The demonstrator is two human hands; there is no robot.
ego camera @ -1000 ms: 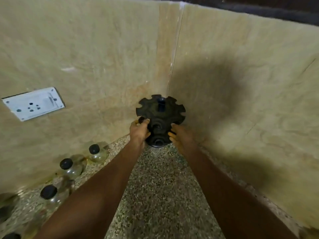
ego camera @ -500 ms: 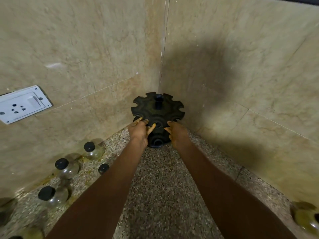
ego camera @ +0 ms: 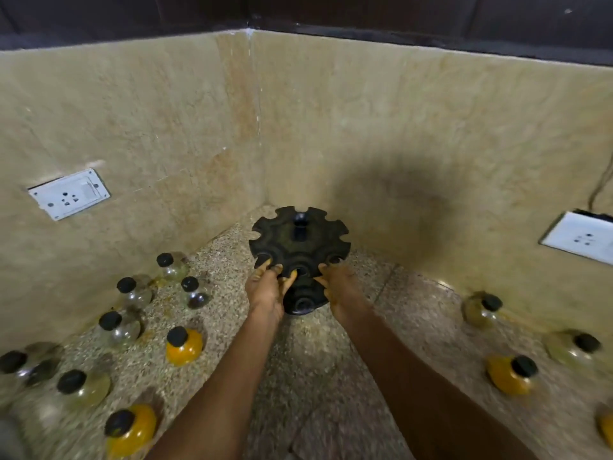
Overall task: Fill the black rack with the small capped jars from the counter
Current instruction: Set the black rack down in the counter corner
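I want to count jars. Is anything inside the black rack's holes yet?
No jars show in the black rack; its visible notches are empty. The left hand and right hand cover parts of the front edge.

The single head-worn view looks forward and down from above the person's outstretched forearms into a corner where two beige stone walls (ego camera: 185, 127) meet over a speckled granite counter (ego camera: 318, 376). It faces that corner squarely, with the round black notched rack (ego camera: 298, 240) near the frame's middle, at arm's reach. The wide angle bends the wall tops and takes in counter to both sides.
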